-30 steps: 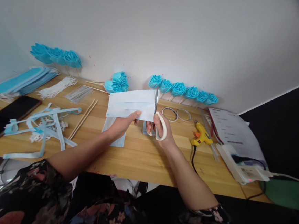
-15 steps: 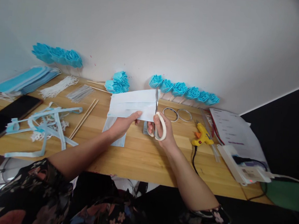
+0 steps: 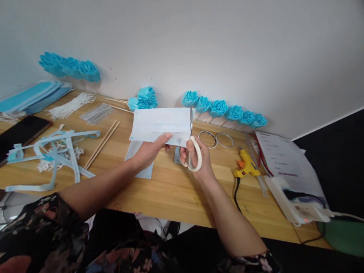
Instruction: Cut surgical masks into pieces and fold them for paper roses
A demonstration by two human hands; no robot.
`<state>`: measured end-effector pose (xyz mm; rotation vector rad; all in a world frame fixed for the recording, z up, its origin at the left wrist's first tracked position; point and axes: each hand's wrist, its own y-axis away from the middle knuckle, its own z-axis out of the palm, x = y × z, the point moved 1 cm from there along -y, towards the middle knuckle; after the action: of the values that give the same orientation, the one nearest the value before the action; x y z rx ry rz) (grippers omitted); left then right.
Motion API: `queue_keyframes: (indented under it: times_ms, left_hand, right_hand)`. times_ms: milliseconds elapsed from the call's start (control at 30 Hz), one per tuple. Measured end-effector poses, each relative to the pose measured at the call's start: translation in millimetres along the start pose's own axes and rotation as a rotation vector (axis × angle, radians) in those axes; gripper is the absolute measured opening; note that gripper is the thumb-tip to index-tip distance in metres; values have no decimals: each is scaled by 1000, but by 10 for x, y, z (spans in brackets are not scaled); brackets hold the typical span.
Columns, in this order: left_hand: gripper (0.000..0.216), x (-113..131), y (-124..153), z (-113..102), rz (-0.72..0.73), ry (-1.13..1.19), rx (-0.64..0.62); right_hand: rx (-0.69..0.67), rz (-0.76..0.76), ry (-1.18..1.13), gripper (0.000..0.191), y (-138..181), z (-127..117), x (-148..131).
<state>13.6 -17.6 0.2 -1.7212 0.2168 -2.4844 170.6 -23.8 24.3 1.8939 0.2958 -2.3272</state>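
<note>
My left hand [image 3: 152, 150] pinches the lower edge of a pale face mask sheet [image 3: 158, 122], thumb on top, and holds it up above the table. A pair of white-handled scissors [image 3: 195, 154] is in my right hand [image 3: 203, 161], fingers through the loops. The blades stand along the sheet's right end, with a narrow strip of it showing to their right. Below my left hand another pale blue sheet [image 3: 146, 171] lies on the wood, partly covered. A small grey-blue piece [image 3: 177, 156] shows behind the scissors.
Blue fabric flowers [image 3: 218, 108] lean along the wall. On the left are stacked masks [image 3: 30, 99], a phone [image 3: 14, 140], cut strips [image 3: 70, 151] and wooden sticks [image 3: 102, 145]. To the right lie two rings [image 3: 216, 140], a yellow glue gun [image 3: 245, 164], papers [image 3: 289, 161] and a power strip [image 3: 290, 202].
The sheet has shifted slightly left, and its left end has risen a little. Both hands keep their grip, and the scissors stay at the right end.
</note>
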Motion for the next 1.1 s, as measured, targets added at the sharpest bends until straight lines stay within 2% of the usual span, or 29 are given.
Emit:
queue_keyframes:
  times_ms: [167, 600, 867, 1000, 1100]
  left_hand:
    - [40, 68, -10, 55, -20, 153, -3]
    - [37, 75, 18, 51, -45, 94, -83]
    - [25, 95, -1, 65, -71, 222, 81]
    - [48, 161, -12, 95, -61, 354, 63]
    - [49, 203, -35, 86, -63, 448, 21]
  right_hand:
    - [-65, -2, -41, 50, 7, -8, 1]
    - [-53, -62, 74, 52, -18, -33, -31]
    - [-38, -38, 37, 49, -16, -52, -36]
    - [-34, -24, 8, 49, -8, -36, -11]
    - [-63, -26, -30, 47, 8, -12, 1]
